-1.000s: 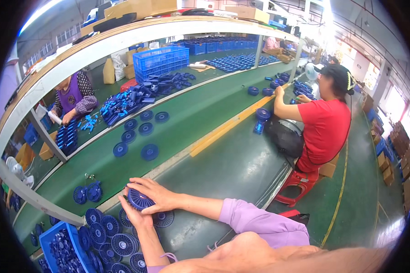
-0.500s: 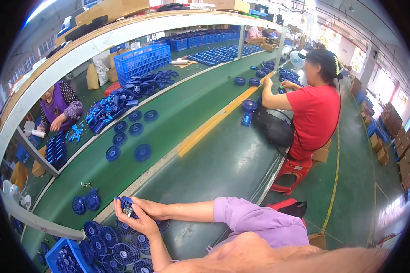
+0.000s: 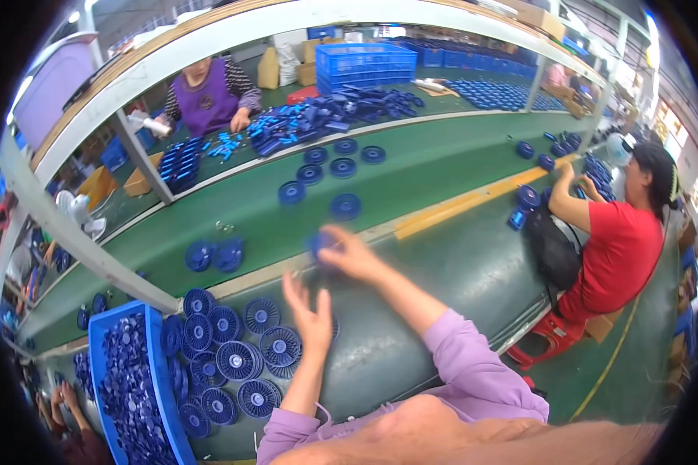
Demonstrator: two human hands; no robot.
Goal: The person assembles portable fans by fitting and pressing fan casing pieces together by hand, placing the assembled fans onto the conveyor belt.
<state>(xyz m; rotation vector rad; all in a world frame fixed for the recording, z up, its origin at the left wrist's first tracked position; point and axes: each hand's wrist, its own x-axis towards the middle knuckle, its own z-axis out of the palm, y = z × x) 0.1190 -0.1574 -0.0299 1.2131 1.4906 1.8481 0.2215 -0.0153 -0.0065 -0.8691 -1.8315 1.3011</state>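
- clasping a blurred blue round piece [image 3: 322,246] in a narrow grip of the right hand [image 3: 349,254], mid-frame, near the edge of the green belt [image 3: 442,159]
- holding the left hand [image 3: 309,311] wide, just below, with nothing visible in its grip
- probably done, judging by placement: seven discs [image 3: 345,206] on the belt, upper middle
- probably left: ribbed discs [image 3: 239,360] clustered on the tabletop [image 3: 442,271], lower left, beside a blue crate [image 3: 165,387]
- too smeared for detail: the clasped piece
- cut off at the bottom: the crate

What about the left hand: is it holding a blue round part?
No, the left hand is open, with nothing visible in it.
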